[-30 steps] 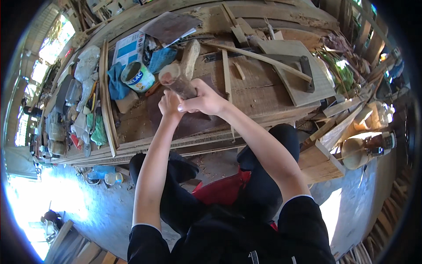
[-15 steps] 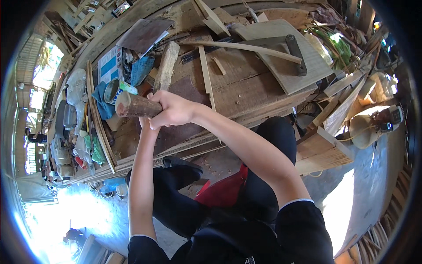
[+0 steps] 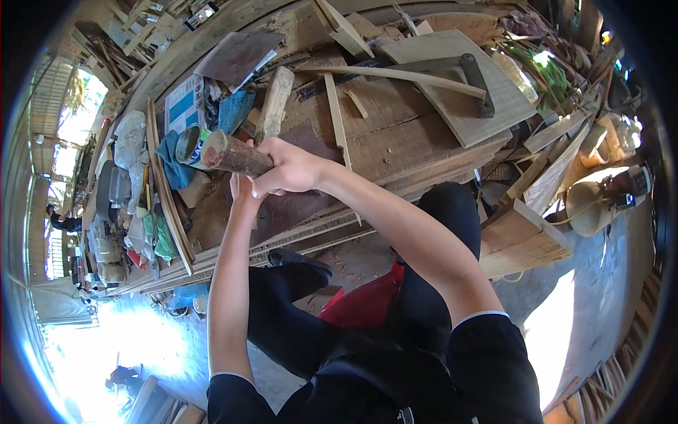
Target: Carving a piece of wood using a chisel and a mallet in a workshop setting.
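Right hand (image 3: 293, 168) clenched on round wooden mallet (image 3: 233, 154) raised over workbench (image 3: 395, 134), left hand (image 3: 244, 189) beneath, grip unclear: off-line swing could strike it or clip the nearby tin can (image 3: 189, 145).

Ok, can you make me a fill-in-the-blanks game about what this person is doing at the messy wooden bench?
1. The right hand grips a round chunk of ____.
2. The tin can beside the wooden chunk rests on a crumpled ____ cloth.
3. The left hand sits just ____ the right hand, mostly hidden by it.
4. The person sits on a ____ seat.

Missing words: wood; blue; under; red
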`<state>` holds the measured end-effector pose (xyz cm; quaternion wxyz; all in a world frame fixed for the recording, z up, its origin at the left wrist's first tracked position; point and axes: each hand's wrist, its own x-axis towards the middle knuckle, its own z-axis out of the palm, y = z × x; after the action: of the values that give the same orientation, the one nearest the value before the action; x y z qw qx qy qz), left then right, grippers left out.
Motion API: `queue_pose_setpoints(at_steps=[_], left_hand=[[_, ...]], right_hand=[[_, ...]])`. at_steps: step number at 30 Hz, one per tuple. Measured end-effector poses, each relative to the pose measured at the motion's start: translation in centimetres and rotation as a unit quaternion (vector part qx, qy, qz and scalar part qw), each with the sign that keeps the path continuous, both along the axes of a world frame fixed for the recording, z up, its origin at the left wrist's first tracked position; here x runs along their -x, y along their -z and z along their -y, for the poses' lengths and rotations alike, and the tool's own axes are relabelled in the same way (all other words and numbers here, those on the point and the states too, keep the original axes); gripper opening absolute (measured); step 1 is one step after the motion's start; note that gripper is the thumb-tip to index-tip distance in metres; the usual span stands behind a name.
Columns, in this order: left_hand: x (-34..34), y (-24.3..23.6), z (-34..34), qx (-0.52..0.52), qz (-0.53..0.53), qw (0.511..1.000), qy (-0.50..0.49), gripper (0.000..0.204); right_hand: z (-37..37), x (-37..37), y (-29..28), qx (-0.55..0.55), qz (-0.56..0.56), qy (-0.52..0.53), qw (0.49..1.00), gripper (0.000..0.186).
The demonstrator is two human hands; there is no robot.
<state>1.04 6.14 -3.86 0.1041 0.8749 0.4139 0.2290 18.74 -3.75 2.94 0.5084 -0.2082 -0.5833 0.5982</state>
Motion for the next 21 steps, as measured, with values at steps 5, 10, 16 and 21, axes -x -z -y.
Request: queue_pose_setpoints(at_steps=[5,10,16,21], left_hand=[[1.3,-4.9,2.1,0.084,0.083,0.993,-0.011,0.061],[5.7,-12.3,8.6,0.178,0.389,0.904,0.026,0.064],[10.7,-23.3,14.0,0.184,0.407,0.881,0.158,0.056],[11.6,-23.6,15.8,0.083,0.179,0.980,0.007,0.045]], right_hand=[[0.2,-0.1,0.0,0.007,0.011,0.006,1.000,0.010],[0.2,-0.3,-0.3,-0.007,0.004,0.023,1.000,0.010],[0.3,0.0,-0.4,0.040,-0.018,-0.016,0.999,0.012],[0.0,-0.2,-0.3,0.056,-0.052,-0.048,0.996,0.013]])
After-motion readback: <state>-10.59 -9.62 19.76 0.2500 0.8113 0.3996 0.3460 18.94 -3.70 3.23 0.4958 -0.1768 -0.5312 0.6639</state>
